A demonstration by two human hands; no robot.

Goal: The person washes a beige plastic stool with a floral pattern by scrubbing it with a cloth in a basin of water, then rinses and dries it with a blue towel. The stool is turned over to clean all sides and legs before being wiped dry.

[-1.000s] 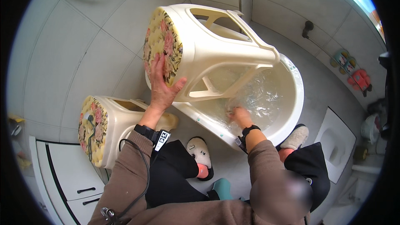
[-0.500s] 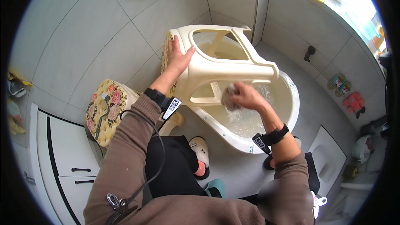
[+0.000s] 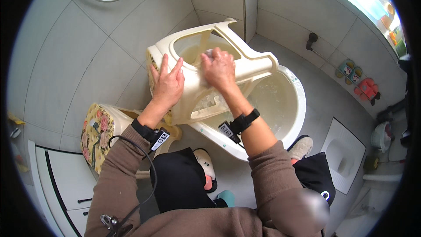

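Note:
A cream plastic stool with a floral seat lies on its side across a white tub. Water stands in the tub. My left hand rests on the stool near its seat end, fingers spread out flat. Against the stool's side, beside the large opening, my right hand is closed around a wadded greyish cloth. Most of the cloth is hidden under the fingers, and the hand is slightly blurred.
A second stool with a floral cushioned top stands at the left, by a white cabinet. A squat toilet is set in the floor at the right. Slippers hang on the right wall.
My right hand has moved up and left from over the tub water onto the stool's side with the cloth. The stool and my left hand appear lower and further left as the view shifted.

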